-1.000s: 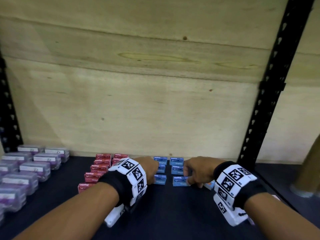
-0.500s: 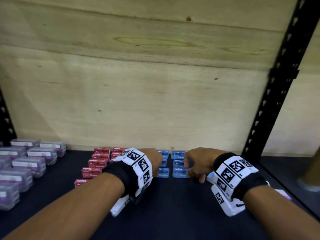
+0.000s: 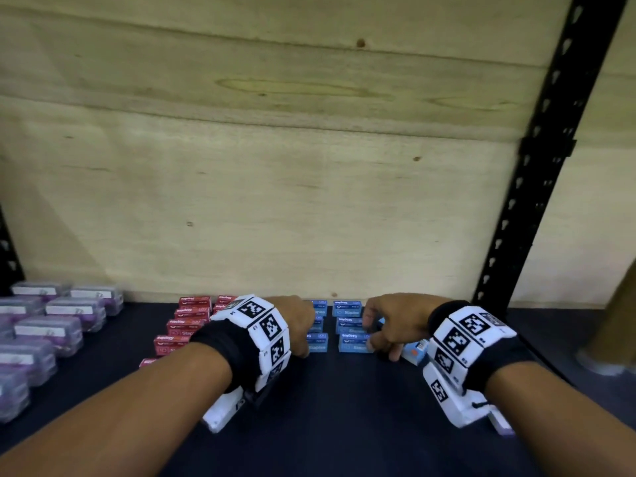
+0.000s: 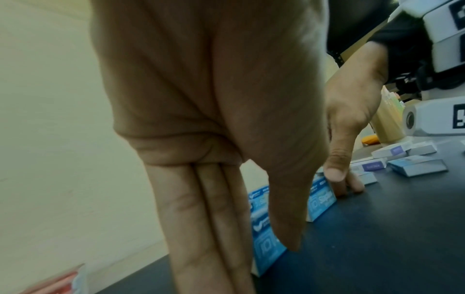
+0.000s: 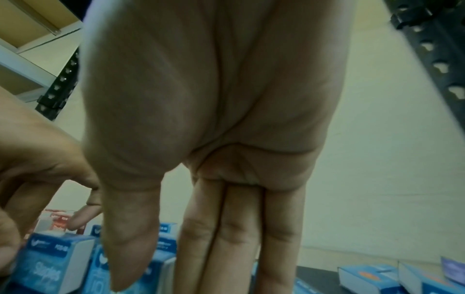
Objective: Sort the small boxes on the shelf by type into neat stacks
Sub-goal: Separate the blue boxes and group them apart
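Hands bracket the blue staple boxes at the shelf's centre in the head view: the left hand at nine o'clock of the two columns, the right hand at three o'clock. Red staple boxes lie further toward nine o'clock, purple clear cases beyond them, on the dark shelf.

From the left wrist, the left hand's fingers run straight and together, flat beside the blue stack; nothing is clasped.

From the right wrist, the right hand's fingers are likewise straight and closed up against the blue boxes. Loose orange-marked boxes sit toward four o'clock.

Squaring appears to be the step: pressing both palms inward evenly, low on the boxes, should align the columns without toppling them.
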A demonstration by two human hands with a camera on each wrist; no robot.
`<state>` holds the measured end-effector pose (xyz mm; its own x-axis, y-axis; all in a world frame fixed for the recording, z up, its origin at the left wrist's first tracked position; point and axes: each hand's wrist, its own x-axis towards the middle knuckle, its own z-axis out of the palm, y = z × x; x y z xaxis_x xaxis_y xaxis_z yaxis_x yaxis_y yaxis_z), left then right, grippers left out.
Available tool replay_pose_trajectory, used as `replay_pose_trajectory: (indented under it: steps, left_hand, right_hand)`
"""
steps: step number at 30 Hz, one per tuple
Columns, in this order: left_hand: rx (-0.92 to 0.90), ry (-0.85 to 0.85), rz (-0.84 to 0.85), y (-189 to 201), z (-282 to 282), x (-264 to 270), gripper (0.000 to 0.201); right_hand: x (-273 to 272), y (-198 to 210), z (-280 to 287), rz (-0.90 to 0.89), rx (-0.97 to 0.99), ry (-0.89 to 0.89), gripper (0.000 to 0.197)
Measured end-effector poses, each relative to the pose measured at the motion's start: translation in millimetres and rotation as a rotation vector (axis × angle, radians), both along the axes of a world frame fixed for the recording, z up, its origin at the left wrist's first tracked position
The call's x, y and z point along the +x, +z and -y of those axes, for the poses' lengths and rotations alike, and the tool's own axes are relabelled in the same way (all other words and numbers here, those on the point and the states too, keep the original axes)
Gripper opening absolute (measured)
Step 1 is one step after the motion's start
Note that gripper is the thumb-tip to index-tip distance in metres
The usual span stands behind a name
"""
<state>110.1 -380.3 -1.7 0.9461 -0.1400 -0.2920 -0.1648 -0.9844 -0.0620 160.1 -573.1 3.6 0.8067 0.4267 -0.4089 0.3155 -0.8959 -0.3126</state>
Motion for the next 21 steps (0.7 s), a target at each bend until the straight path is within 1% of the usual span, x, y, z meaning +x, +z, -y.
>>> replay_pose_trajectory:
  steps: [2,4,7,10,12,16,21]
  left_hand:
    - [-0.039,0.044,0.012,4.3,0.2,-7.0,0.039]
    - [-0.066,0.057,0.055,10.7,0.5,-12.2,0.043]
    - [-0.104,0.028,0.101,24.3,10.0,-16.6,0.033]
    - [-0.125,-0.034,0.128,29.9,31.7,-16.5,0.024]
    - [-0.126,-0.081,0.111,26.5,51.1,-15.3,0.023]
    - [-0.131,-0.165,0.063,12.4,83.6,-10.4,0.034]
    - [-0.173,-0.152,0.118,-5.6,104.6,-0.5,0.045]
  right_hand:
    - [5.6,3.3,10.6,-0.023,0.045,-0.006,0.036]
    - [14.3,8.7,24.0,-0.003,0.099,-0.024,0.032]
    - [27.5,16.6,47.7,0.113,0.068,-0.036,0.020]
    - [34.4,19.7,65.2,0.165,0.004,-0.061,0.015]
    - [36.4,18.1,72.9,0.188,-0.042,-0.072,0.015]
    - [37.3,11.9,77.6,0.228,-0.100,-0.064,0.023]
    - [43.2,5.5,76.5,0.235,-0.136,-0.021,0.030]
